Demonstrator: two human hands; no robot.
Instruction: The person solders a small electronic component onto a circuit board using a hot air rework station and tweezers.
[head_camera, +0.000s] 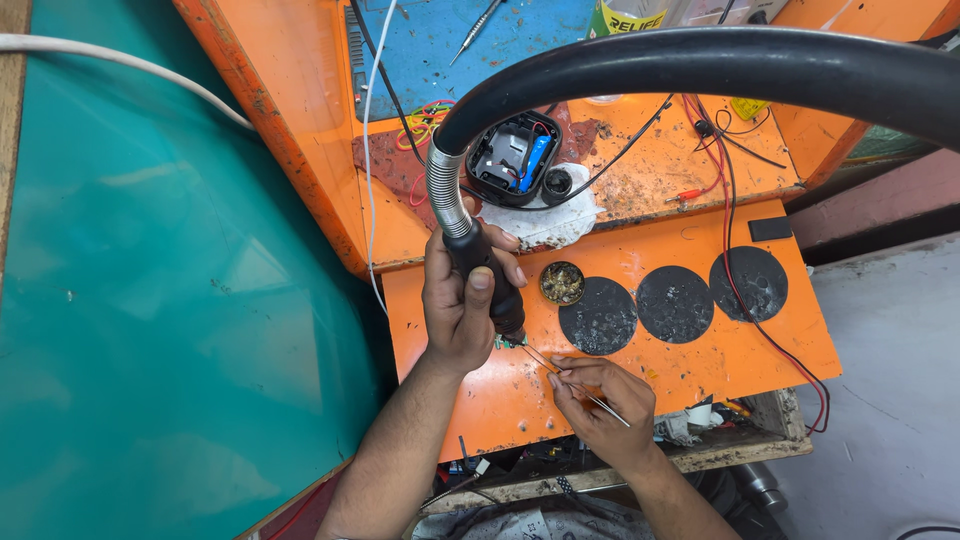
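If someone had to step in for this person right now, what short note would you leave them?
Left hand grips the black hot-air handle, nozzle down on a small green circuit board on the orange bench.
Right hand pinches metal tweezers, tips at the board.
Opened black device sits further back on a white cloth.
Done: device opened, board out. Left: work on the board is under way; its progress cannot be seen.

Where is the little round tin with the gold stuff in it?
In the head view, the small round tin sits on the orange bench, just right of the left hand and left of the first black round pad.
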